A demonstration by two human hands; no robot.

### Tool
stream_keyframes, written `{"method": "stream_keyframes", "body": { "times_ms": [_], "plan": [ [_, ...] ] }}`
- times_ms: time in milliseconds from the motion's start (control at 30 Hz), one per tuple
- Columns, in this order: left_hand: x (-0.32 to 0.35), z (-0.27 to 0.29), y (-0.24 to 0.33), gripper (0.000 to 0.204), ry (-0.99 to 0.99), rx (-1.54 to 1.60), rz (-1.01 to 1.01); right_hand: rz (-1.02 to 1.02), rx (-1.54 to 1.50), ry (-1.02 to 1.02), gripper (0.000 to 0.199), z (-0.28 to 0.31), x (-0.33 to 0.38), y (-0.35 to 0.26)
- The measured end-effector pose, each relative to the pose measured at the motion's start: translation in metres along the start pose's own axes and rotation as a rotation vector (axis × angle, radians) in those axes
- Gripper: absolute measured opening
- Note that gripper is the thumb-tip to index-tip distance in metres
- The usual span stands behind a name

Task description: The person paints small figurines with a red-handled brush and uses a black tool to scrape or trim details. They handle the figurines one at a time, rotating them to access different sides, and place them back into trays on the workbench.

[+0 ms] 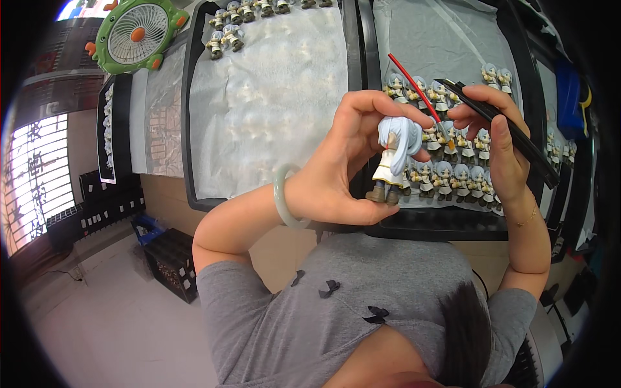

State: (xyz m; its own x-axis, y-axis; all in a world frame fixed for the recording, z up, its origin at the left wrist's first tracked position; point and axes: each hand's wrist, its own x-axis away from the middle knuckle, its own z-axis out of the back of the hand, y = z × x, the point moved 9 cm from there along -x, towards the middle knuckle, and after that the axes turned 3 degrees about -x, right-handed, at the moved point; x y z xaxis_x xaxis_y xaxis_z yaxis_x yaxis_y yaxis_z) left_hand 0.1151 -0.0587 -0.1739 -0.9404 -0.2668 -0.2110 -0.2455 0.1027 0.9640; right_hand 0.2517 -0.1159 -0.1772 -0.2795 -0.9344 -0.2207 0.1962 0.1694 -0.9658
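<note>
Pale blue hair and a white dress mark the small figure [389,158] that the left hand [333,171] grips upright, thumb under its boots and fingers curled round its head. It is held up over the near left part of the right tray [446,223], just left of the right hand [501,155], which is closed around a long black tool [527,150], with a thin red-handled brush [414,86] at its fingertips. Rows of matching figures [443,174] stand behind on the tray's lining; the left tray [278,97], lined in whitish paper, carries more along its far end. Beyond are a green fan [136,35], a barred window [35,187] and, on the pale floor [110,317], a black crate [171,262] whose white labels are too small to read.
</note>
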Motion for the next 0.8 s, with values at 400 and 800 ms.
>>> {"method": "stream_keyframes", "body": {
  "times_ms": [400,800],
  "plan": [
    [0.005,-0.001,0.007,0.071,0.049,-0.392,-0.140,-0.026,0.009,-0.007,0.038,-0.003,0.001,0.000],
    [0.002,-0.002,0.006,0.061,0.075,-0.901,-0.065,-0.128,-0.234,-0.194,0.028,-0.035,0.016,-0.003]
  ]
}}
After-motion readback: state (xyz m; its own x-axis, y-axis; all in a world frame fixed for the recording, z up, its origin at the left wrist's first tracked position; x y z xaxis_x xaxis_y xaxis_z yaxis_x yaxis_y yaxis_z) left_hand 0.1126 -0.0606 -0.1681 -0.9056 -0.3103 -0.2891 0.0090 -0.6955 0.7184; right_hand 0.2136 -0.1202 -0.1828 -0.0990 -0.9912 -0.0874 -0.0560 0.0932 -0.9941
